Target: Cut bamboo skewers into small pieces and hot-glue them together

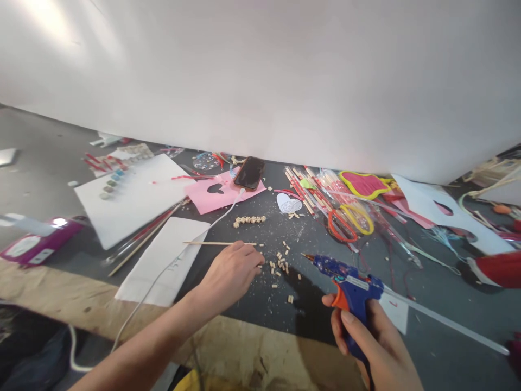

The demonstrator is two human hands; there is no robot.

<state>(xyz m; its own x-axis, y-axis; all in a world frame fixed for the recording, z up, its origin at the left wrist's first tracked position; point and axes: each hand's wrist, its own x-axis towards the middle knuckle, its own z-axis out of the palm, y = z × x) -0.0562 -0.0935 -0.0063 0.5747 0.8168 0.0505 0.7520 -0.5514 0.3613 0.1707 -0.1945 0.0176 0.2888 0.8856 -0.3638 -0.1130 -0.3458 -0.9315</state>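
Note:
My right hand (366,336) is wrapped round the handle of a blue glue gun (350,279) with an orange trigger; a long clear glue stick (443,317) sticks out of its back and its tip points left. My left hand (236,266) rests low over the dark table, fingers curled down at the edge of a scatter of small wooden pieces (280,264). What its fingertips hold, if anything, is too small to tell. A thin wooden stick (215,243) lies just beyond that hand. Behind it is a row of small joined wooden pieces (249,220).
A phone (249,174) on pink paper (203,198) has a white cable. Orange and yellow scissors (343,225) lie beside wrapped sticks (303,190) and a paper heart (288,203). White sheets (163,266) and a purple device (43,241) are at left.

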